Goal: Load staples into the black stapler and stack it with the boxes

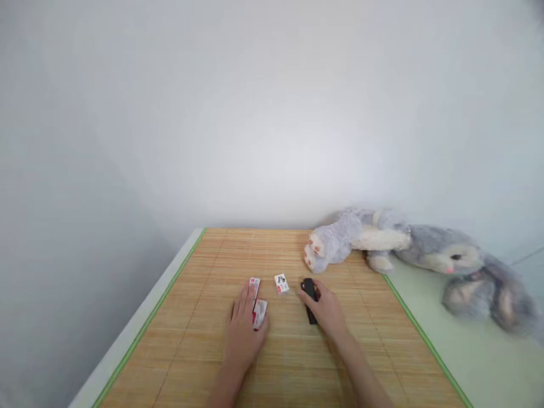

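My left hand (244,331) lies over a long white and red box (254,285), its fingers pointing forward. Beside its thumb is a second white and red box (259,311), partly covered by the hand. A small white box (281,283) with a dark picture on top rests on the mat between my hands. My right hand (325,309) has its thumb and fingers closed around a black stapler-like object (309,300), which lies lengthwise on the mat.
A bamboo mat (204,351) with green edging covers the surface. At the back right a grey and white plush rabbit (442,249) lies across the mat's edge onto the pale green surface (471,351). A white wall (272,113) stands behind.
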`<state>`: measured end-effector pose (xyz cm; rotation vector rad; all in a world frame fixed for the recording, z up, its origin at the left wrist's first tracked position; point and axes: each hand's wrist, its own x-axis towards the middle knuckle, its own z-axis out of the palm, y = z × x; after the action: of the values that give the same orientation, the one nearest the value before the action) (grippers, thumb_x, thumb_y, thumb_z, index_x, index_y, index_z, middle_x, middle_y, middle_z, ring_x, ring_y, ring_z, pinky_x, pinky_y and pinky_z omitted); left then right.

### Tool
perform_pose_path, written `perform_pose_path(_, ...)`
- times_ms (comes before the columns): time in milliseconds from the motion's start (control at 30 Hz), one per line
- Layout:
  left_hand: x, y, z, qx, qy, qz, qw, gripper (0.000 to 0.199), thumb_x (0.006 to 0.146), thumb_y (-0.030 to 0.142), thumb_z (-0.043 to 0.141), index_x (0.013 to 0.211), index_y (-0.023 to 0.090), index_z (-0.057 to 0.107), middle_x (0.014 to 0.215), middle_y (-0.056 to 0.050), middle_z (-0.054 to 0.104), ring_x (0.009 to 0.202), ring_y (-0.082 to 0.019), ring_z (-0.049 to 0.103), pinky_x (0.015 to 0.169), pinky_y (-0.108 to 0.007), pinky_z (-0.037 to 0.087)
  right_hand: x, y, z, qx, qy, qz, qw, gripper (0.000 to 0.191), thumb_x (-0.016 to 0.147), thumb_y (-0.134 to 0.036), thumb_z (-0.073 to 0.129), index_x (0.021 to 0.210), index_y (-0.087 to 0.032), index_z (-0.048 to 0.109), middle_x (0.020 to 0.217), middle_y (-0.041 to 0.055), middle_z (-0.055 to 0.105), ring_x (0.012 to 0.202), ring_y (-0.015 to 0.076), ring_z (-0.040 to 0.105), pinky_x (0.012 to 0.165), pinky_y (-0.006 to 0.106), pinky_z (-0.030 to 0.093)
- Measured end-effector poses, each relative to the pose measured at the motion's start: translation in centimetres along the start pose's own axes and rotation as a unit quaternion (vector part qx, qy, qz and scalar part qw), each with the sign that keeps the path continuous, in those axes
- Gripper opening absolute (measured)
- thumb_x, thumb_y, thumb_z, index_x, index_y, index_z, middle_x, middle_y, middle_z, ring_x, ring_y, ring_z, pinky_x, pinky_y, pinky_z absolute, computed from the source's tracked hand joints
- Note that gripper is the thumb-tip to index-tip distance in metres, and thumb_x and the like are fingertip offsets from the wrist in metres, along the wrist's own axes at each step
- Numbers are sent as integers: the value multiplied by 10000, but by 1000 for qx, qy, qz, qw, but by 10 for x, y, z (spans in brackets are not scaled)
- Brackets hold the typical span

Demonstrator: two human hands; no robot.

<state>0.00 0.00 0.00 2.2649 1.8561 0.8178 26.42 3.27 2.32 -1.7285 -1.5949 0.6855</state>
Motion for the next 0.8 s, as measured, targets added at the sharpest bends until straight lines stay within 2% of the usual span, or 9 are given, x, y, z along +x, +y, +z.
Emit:
perform_pose_path(133, 1, 3, 8, -10, 5, 15, 1000, 754, 990, 301, 500, 1651, 292, 136, 1682, -43, 328, 1534, -230, 338, 1249, -456, 303, 41, -14, 7, 3, -41, -33, 999, 490, 861, -542, 656, 1238, -231, 691, 997, 53, 772, 878, 239, 698, 770, 314, 497)
perform_pose_path(200, 1, 3, 10, -11, 11, 17, 1000, 765, 982, 290, 498, 1653, 290, 131, 1677, -42, 339, 1524, -233, 357, 1240, -453, 318, 57, -22, 13, 2, -70, -51, 996, 546, 807, -484, 728, 1290, -237, 669, 1029, 46, 773, 899, 232, 698, 795, 306, 499)
perform_pose_path(267, 0, 3, 13, -4, 13, 18, 1000, 781, 970, 281, 503, 1654, 284, 126, 1669, -49, 355, 1514, -243, 377, 1230, -460, 329, 67, -32, 21, -4, -96, -66, 993, 597, 761, -435, 779, 1313, -243, 656, 1064, 46, 771, 939, 234, 694, 821, 301, 493)
perform_pose_path(333, -1, 1, 16, 8, 12, 17, 1000, 790, 964, 283, 507, 1655, 275, 124, 1668, -57, 355, 1512, -250, 379, 1228, -465, 327, 69, -41, 33, -11, -114, -77, 990, 550, 749, -415, 797, 1261, -258, 676, 1081, 37, 767, 973, 231, 687, 834, 288, 478)
perform_pose_path(433, -3, -3, 19, 27, 16, 27, 999, 785, 962, 299, 515, 1654, 269, 145, 1673, -62, 343, 1516, -261, 372, 1230, -466, 322, 59, -55, 58, -23, -114, -70, 991, 417, 812, -440, 751, 1178, -255, 677, 1020, 35, 758, 936, 219, 681, 796, 276, 452)
perform_pose_path(567, -6, -8, 17, 46, 15, 37, 998, 741, 969, 313, 520, 1641, 309, 207, 1674, -56, 343, 1513, -281, 374, 1211, -488, 351, 35, -67, 85, -26, -90, -33, 995, 369, 921, -485, 625, 1164, -209, 622, 897, 55, 722, 828, 219, 662, 729, 290, 432)
perform_pose_path(667, -10, -11, 10, 46, 18, 34, 998, 696, 983, 314, 516, 1627, 341, 252, 1664, -47, 366, 1501, -279, 391, 1196, -492, 377, 20, -69, 88, -2, -99, -36, 994, 381, 918, -508, 634, 1160, -215, 612, 927, 46, 715, 840, 208, 664, 730, 285, 459)
perform_pose_path(800, -16, -23, 1, 37, 30, 5, 999, 639, 1011, 351, 498, 1615, 350, 288, 1649, -42, 394, 1491, -272, 406, 1189, -500, 398, -2, -66, 80, 98, -152, -59, 982, 546, 892, -434, 683, 1368, -220, 526, 961, 21, 703, 831, 193, 674, 735, 287, 526)
